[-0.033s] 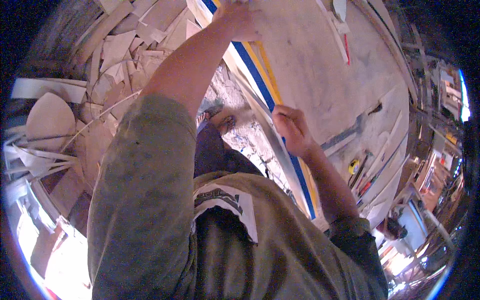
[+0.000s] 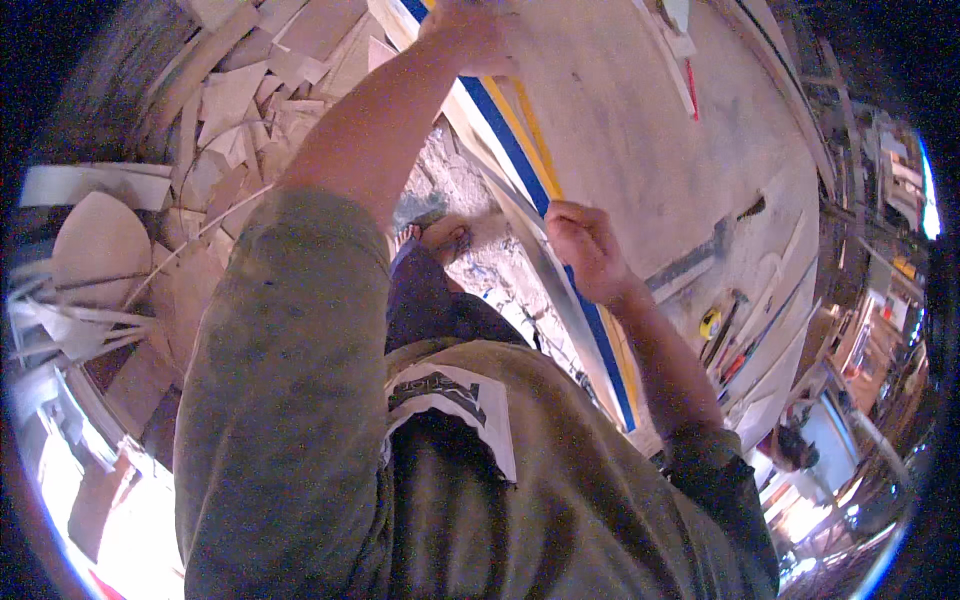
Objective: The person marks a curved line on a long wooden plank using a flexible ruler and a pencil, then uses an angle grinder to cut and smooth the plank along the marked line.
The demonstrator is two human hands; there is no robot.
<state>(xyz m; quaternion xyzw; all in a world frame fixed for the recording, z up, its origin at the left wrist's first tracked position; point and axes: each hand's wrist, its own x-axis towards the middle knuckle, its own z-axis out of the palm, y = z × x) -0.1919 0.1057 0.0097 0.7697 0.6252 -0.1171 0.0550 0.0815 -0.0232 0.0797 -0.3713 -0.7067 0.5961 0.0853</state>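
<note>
A long blue strip (image 2: 608,360) with a yellow band (image 2: 530,115) beside it runs diagonally along the edge of a large pale wooden board (image 2: 650,150). Near the top, my left hand (image 2: 468,38) is on the strips, its fingers blurred and partly hidden. Lower down, my right hand (image 2: 585,250) is closed over the strips, knuckles up. A yellow tape measure (image 2: 710,323), some thin tools (image 2: 733,365) and a red pencil-like item (image 2: 692,90) lie on the board. My bare toes show below, near the rough ground.
Wood offcuts (image 2: 230,100) and curved cut pieces (image 2: 100,250) are heaped at the left. The rough, pale ground (image 2: 445,170) shows beside the board. What looks like another person (image 2: 790,445) is at the far lower right, among timber and clutter (image 2: 870,340).
The view has shifted very slightly, so the board and my hands appear a little higher. Both hands keep much the same place on the strips.
</note>
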